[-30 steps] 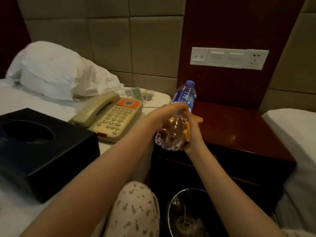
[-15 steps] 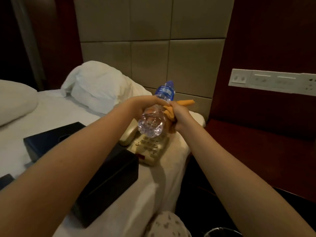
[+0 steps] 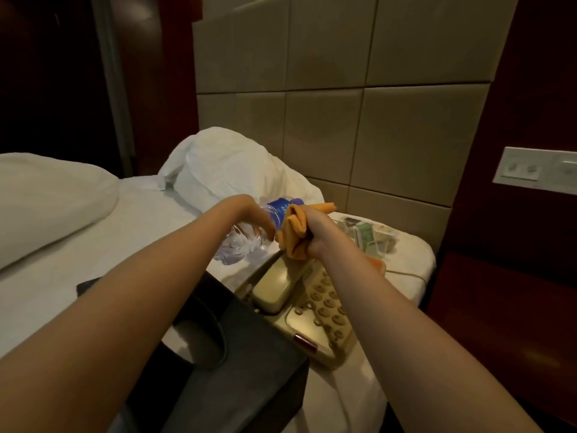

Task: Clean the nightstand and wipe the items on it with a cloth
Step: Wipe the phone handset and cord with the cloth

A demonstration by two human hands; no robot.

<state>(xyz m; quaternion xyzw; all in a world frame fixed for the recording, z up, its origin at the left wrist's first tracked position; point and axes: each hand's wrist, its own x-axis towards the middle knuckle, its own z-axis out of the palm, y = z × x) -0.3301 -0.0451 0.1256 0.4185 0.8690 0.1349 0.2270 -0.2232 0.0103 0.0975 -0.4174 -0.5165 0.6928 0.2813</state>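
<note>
Water bottle (image 3: 240, 245) gripped mid-body by left hand (image 3: 249, 214), beyond telephone (image 3: 312, 301); cloth (image 3: 292, 235) clutched against label by right hand (image 3: 315, 232). Plastic judged light, crushable, slippery; neck advised for hold.

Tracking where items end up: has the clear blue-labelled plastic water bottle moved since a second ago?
Yes. The clear plastic water bottle went from right of the beige telephone to its left, over the white bed.
</note>
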